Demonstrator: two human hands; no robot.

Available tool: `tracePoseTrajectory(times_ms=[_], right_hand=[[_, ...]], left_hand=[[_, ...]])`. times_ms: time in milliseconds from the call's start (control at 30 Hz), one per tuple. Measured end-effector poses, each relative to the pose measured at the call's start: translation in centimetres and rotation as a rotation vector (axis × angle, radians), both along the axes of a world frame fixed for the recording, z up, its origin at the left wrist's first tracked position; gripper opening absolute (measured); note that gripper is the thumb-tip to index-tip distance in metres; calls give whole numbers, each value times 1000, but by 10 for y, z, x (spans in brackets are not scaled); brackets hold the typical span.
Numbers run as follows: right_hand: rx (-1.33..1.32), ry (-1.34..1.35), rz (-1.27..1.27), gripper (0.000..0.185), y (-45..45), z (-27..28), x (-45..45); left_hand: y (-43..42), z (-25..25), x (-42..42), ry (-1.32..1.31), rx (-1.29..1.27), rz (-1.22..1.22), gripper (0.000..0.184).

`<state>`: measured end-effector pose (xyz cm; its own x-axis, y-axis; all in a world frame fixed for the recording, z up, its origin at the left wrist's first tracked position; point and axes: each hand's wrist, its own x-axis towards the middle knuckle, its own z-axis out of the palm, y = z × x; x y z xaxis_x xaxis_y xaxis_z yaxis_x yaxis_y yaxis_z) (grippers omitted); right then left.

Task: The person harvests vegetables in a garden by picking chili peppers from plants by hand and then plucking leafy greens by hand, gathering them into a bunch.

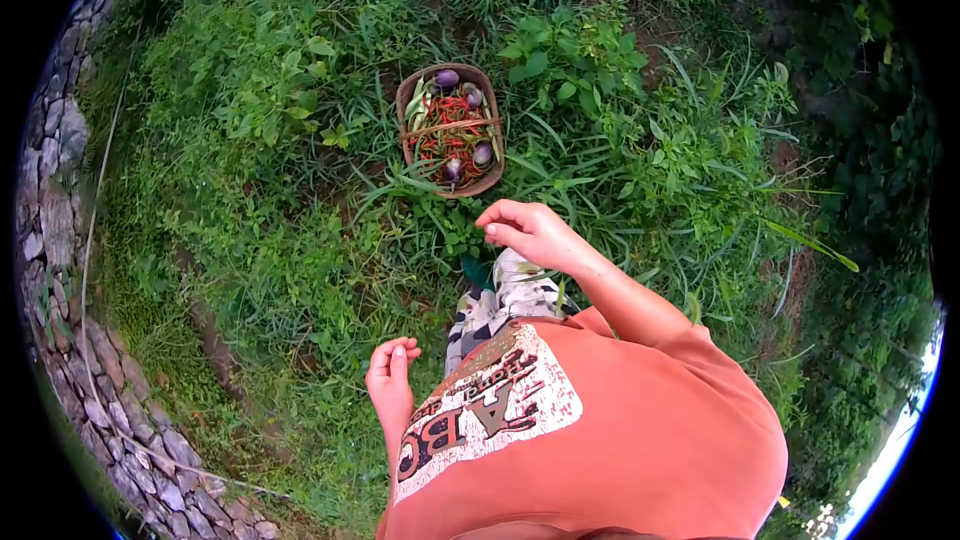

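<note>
The basket (485,182) sits in the weeds (250,130), upper centre of the frame, holding red chillies (464,109), purple eggplants (446,78) and, at its upper left, green pods (418,105). The right hand (531,231), near the centre, is released and loosely curled, below the basket and apart from it. The left hand (391,368), lower and further left, is released too, fingers half bent.

Our bare right forearm (630,298) angles forward and inward, the right hand (530,230) loosely curled; our left hand (392,368), lower, curls loosely too.
</note>
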<state>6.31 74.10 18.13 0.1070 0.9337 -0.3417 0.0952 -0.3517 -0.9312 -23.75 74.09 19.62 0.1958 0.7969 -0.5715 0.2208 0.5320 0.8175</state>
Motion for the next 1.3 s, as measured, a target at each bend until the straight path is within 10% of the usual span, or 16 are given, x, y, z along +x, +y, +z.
tracePoseTrajectory(times_ms=[367, 700, 933, 1300], right_hand=[[-392, -433, 118, 42, 185, -279, 62], [-653, -734, 441, 69, 243, -381, 91], [-655, -691, 559, 33, 254, -423, 103], [-518, -667, 542, 32, 343, -257, 164]], left_hand=[[-24, -66, -10, 104, -317, 137, 17], [-52, -119, -4, 117, -591, 413, 19], [-66, -148, 6, -35, -566, 498, 18], [37, -84, 70, -266, -423, 180, 22]])
